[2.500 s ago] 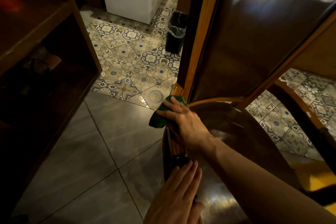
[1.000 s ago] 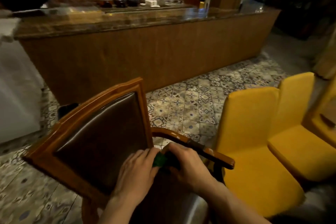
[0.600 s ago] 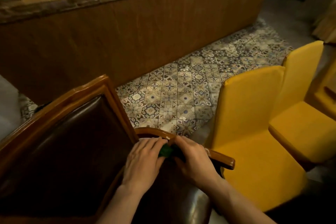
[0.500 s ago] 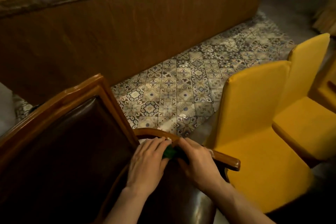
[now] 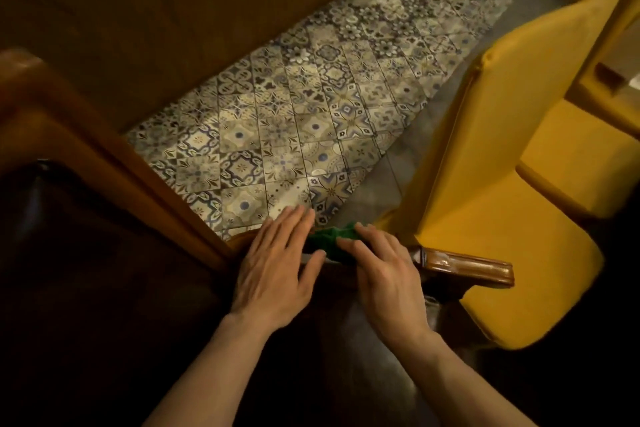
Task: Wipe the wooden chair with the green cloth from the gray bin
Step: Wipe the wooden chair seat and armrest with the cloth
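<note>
Fingers flat and spread, the left hand (image 5: 277, 267) and right hand (image 5: 384, 274) press a bunched green cloth (image 5: 329, 238) onto the wooden chair's armrest (image 5: 467, 267); soft and light, it likely handles best pinned under the palm.

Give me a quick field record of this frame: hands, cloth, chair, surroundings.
left hand: flat, palm down, fingers spread, on the wooden chair's armrest where it meets the backrest
right hand: palm down on the green cloth
green cloth: bunched on the armrest between the hands, mostly covered by the right hand
wooden chair: glossy brown armrest end exposed right of the hands; dark leather back at left
yellow chair: close beside the armrest, to the right
floor: patterned tiles beyond the hands
gray bin: not in view
</note>
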{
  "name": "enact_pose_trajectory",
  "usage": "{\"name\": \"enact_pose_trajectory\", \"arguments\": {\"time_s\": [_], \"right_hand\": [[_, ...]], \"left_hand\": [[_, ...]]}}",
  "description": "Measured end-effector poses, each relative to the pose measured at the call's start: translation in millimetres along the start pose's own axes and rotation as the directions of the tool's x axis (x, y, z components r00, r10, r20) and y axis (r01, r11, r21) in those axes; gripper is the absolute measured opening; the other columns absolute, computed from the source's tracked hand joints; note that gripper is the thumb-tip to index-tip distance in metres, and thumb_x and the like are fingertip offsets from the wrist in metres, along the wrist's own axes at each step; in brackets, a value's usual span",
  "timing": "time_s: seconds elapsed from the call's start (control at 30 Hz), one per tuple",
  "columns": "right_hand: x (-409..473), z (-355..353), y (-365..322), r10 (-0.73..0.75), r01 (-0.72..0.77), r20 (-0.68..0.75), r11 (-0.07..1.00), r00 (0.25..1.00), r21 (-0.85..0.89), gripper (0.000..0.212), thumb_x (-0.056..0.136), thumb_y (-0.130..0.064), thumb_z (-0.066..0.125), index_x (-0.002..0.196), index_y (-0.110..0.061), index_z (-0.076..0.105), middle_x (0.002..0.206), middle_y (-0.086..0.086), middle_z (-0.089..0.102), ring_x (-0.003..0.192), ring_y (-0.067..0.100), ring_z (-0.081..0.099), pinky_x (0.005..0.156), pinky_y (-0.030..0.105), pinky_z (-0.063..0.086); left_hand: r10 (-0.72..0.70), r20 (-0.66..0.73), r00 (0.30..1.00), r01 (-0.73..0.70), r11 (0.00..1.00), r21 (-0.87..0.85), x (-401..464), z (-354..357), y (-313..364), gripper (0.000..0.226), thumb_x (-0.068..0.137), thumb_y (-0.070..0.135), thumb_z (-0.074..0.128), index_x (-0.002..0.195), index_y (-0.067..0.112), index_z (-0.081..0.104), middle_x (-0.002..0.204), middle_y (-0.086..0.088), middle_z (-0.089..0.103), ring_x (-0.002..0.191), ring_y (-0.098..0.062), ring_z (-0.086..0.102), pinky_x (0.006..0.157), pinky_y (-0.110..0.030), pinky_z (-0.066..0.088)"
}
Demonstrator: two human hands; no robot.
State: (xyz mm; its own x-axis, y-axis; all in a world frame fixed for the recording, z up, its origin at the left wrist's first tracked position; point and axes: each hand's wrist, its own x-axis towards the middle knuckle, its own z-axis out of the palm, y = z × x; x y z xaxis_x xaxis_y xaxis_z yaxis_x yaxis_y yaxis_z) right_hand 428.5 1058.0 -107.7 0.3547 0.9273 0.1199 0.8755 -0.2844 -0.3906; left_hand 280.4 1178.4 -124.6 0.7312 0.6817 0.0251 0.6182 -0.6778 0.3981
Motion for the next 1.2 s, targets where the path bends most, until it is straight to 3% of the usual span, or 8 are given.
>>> {"name": "enact_pose_trajectory", "arguments": {"time_s": [0.23, 0.37, 0.53, 0.73, 0.83, 1.03, 1.13, 1.2], "right_hand": [[0, 52, 0, -0.062, 0.072, 0.074, 0.987, 0.995, -0.147, 0.065, 0.089, -0.006, 0.068, 0.149, -0.023, 0.049, 0.157, 0.010, 0.045, 0.148, 0.034, 0.034, 0.117, 0.045, 0.026], [9, 68, -17, -0.077, 0.080, 0.034, 0.989, 0.996, -0.126, 0.059, 0.090, -0.015, 0.075, 0.145, -0.018, 0.055, 0.153, 0.013, 0.049, 0.145, 0.037, 0.040, 0.115, 0.049, 0.038], [21, 90, -46, -0.069, 0.069, 0.002, 0.996, 0.998, -0.058, 0.047, 0.093, -0.019, 0.064, 0.140, -0.012, 0.060, 0.151, 0.014, 0.052, 0.144, 0.038, 0.042, 0.113, 0.051, 0.041], [22, 71, -23, -0.194, 0.205, 0.079, 0.964, 0.978, -0.171, 0.048, 0.096, -0.022, 0.054, 0.144, -0.020, 0.055, 0.153, 0.008, 0.050, 0.145, 0.033, 0.041, 0.116, 0.045, 0.040], [15, 59, -15, -0.147, 0.157, 0.064, 0.969, 0.987, -0.190, 0.049, 0.095, -0.021, 0.044, 0.141, -0.021, 0.059, 0.151, 0.009, 0.053, 0.142, 0.033, 0.045, 0.114, 0.044, 0.041], [2, 30, 13, -0.095, 0.126, 0.134, 0.961, 0.986, -0.246, 0.057, 0.084, -0.016, 0.076, 0.139, -0.018, 0.062, 0.148, 0.012, 0.056, 0.139, 0.035, 0.049, 0.109, 0.048, 0.047], [0, 18, 16, 0.009, 0.002, 0.112, 0.995, 0.994, -0.097, 0.051, 0.093, -0.015, 0.069, 0.143, -0.022, 0.058, 0.151, 0.008, 0.052, 0.142, 0.031, 0.046, 0.110, 0.049, 0.046], [-5, 7, 20, 0.145, -0.144, -0.010, 0.987, 0.989, 0.079, 0.050, 0.095, -0.007, 0.067, 0.141, -0.023, 0.059, 0.149, 0.007, 0.055, 0.138, 0.029, 0.051, 0.109, 0.048, 0.047]], "left_hand": [[-0.118, 0.067, 0.991, 0.113, 0.991, 0.078, 20, 42, -40, 0.068, 0.102, 0.050, 0.002, 0.160, 0.014, 0.005, 0.168, -0.001, 0.000, 0.154, -0.012, -0.009, 0.125, -0.036, -0.005], [-0.145, 0.050, 0.988, 0.148, 0.987, -0.055, 25, 43, -35, 0.073, 0.096, 0.048, -0.004, 0.159, 0.013, 0.009, 0.167, -0.001, 0.005, 0.153, -0.009, -0.005, 0.124, -0.033, -0.006], [-0.164, 0.038, 0.986, 0.168, 0.959, -0.227, 26, 36, -40, 0.062, 0.103, 0.039, 0.010, 0.160, 0.015, 0.008, 0.167, -0.001, 0.013, 0.153, -0.007, 0.003, 0.125, -0.031, 0.003], [-0.092, 0.036, 0.995, 0.096, 0.987, -0.131, 24, 41, -44, 0.064, 0.102, 0.041, 0.011, 0.159, 0.012, 0.014, 0.166, 0.001, 0.012, 0.154, -0.009, 0.000, 0.125, -0.032, 0.000], [-0.075, 0.062, 0.995, 0.078, 0.996, -0.052, 24, 43, -46, 0.068, 0.100, 0.046, 0.006, 0.159, 0.013, 0.016, 0.166, 0.001, 0.010, 0.154, -0.009, -0.003, 0.125, -0.033, -0.002], [-0.085, 0.085, 0.993, 0.081, 0.996, 0.043, 25, 46, -46, 0.067, 0.100, 0.046, 0.006, 0.159, 0.016, 0.012, 0.167, 0.003, 0.007, 0.154, -0.009, -0.007, 0.125, -0.035, -0.003], [-0.098, 0.113, 0.989, 0.091, 0.994, 0.065, 25, 46, -45, 0.066, 0.099, 0.047, 0.005, 0.159, 0.019, 0.003, 0.167, 0.005, -0.001, 0.152, -0.008, -0.014, 0.123, -0.032, -0.010], [-0.107, 0.146, 0.983, 0.100, 0.993, 0.059, 26, 45, -45, 0.067, 0.098, 0.049, 0.002, 0.158, 0.020, -0.001, 0.167, 0.005, -0.005, 0.151, -0.007, -0.017, 0.124, -0.034, -0.010]]}}
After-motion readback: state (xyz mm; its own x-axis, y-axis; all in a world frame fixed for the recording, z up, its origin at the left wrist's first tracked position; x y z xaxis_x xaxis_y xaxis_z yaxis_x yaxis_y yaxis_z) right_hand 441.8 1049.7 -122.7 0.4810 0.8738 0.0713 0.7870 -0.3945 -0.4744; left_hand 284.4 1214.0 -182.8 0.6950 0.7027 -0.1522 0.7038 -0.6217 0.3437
